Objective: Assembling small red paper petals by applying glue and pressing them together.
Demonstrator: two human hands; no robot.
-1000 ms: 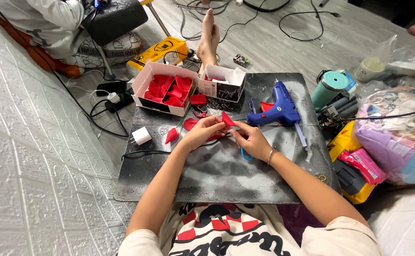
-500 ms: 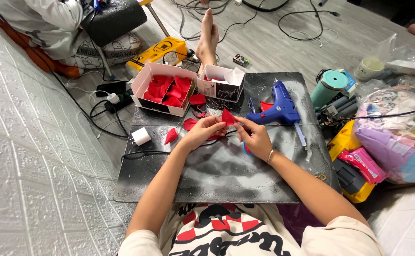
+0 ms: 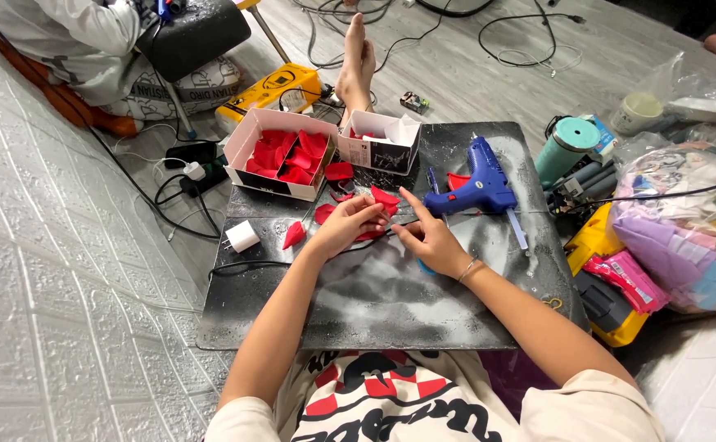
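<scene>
Left hand (image 3: 348, 225) fingers clamped on red petal cluster (image 3: 381, 205), just left of the blue glue gun (image 3: 474, 184) on the dark board (image 3: 390, 286); right hand (image 3: 427, 237) fingers pinched together at its lower edge; risk: petals slipping apart under a loose pinch, or a wrist knocking the gun; versus earlier: hands barely shifted, cluster in the same spot.

Red petal cluster (image 3: 377, 214) between both hands

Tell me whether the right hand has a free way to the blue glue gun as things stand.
Probably yes. The right hand lies just in front of the blue glue gun on the dark board, with nothing between them; it would first have to let go of the red petals.
</scene>
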